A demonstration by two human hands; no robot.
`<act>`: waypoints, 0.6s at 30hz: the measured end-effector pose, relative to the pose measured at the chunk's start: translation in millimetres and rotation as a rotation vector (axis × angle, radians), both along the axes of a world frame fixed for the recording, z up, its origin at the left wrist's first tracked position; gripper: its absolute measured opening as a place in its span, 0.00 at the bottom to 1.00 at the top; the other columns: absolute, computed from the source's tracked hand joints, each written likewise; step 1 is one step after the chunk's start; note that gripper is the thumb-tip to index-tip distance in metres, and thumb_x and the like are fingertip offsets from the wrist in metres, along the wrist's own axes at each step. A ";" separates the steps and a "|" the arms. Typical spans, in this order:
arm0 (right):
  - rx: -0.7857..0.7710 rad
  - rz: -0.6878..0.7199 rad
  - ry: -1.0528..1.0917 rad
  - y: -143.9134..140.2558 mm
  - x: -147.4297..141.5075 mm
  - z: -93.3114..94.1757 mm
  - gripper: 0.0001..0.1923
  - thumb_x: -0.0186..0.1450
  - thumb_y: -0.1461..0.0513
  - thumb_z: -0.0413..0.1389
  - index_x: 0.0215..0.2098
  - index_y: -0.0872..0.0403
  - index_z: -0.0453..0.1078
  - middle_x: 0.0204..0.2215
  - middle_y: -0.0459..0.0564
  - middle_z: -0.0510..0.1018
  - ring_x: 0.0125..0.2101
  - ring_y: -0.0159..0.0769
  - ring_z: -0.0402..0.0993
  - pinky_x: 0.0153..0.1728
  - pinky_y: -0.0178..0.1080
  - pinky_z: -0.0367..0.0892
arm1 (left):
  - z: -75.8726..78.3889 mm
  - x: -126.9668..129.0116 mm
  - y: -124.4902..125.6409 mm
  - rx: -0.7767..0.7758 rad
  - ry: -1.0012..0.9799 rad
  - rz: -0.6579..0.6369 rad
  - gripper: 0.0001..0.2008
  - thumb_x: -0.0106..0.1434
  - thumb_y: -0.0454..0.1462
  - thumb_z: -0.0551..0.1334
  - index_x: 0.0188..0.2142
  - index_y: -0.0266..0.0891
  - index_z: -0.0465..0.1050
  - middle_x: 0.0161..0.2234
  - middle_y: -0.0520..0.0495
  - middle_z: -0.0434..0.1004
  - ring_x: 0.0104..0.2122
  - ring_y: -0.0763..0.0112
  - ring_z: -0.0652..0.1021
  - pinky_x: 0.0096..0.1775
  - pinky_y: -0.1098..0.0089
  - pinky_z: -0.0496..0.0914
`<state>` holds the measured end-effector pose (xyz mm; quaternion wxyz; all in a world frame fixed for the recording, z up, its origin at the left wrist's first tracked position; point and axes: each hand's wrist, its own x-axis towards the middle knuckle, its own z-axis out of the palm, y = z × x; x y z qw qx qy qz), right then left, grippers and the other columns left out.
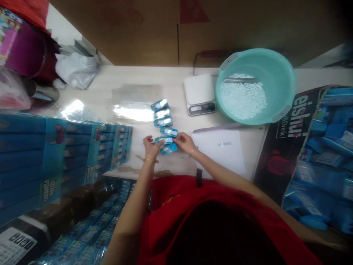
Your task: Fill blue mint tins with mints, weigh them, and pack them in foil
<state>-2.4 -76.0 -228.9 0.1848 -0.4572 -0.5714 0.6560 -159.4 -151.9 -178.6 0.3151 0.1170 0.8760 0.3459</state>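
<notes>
Several small blue tins (162, 122) lie in a loose column on the white table. My left hand (151, 147) is closed on the left end of one candy tin (167, 140), thumb on top of it. At the right end of that same tin, the fingers of my right hand (185, 142) are pinched together at its edge. Just below it lies another blue tin (168, 148), partly under the held one. A further tin (169, 131) rests right above my fingers. Whether the held tin is lifted off the table I cannot tell.
A green basin (284, 84) of small white pellets and a metal scoop (239, 80) stands at back right, beside a white scale (199, 90). White paper (220, 151) lies right. Blue display boxes (68, 154) stack at left; a carton (292, 147) of blue tins stands right.
</notes>
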 end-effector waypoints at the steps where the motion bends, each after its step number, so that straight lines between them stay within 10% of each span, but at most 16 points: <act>1: -0.027 0.014 0.012 0.7 -1.7 -5.3 0.16 0.58 0.50 0.56 0.27 0.54 0.63 0.23 0.43 0.68 0.25 0.31 0.62 0.29 0.34 0.59 | -1.5 -2.8 0.4 -0.012 -0.086 0.024 0.36 0.43 0.40 0.73 0.49 0.38 0.59 0.47 0.43 0.60 0.41 0.70 0.68 0.42 0.67 0.67; 7: 0.163 0.287 -0.303 9.5 -3.8 0.4 0.07 0.62 0.61 0.52 0.28 0.55 0.66 0.24 0.46 0.70 0.28 0.34 0.64 0.31 0.36 0.57 | -0.5 -12.3 -1.2 -0.071 -0.275 0.008 0.41 0.46 0.43 0.73 0.56 0.38 0.57 0.53 0.36 0.61 0.49 0.59 0.70 0.46 0.62 0.68; 14: 0.863 0.238 -0.786 54.1 70.3 47.5 0.30 0.62 0.55 0.55 0.60 0.57 0.57 0.55 0.60 0.63 0.50 0.50 0.56 0.47 0.48 0.51 | 17.9 13.0 -10.3 0.253 0.474 -0.300 0.29 0.56 0.46 0.66 0.54 0.37 0.63 0.50 0.39 0.66 0.52 0.60 0.67 0.56 0.59 0.61; 18: 0.834 0.473 -0.987 78.1 117.4 53.8 0.13 0.64 0.67 0.46 0.41 0.55 0.71 0.43 0.60 0.70 0.45 0.48 0.58 0.40 0.47 0.51 | 40.7 68.0 -2.6 0.327 0.470 -0.619 0.23 0.60 0.44 0.62 0.52 0.37 0.65 0.50 0.39 0.68 0.53 0.59 0.68 0.57 0.58 0.60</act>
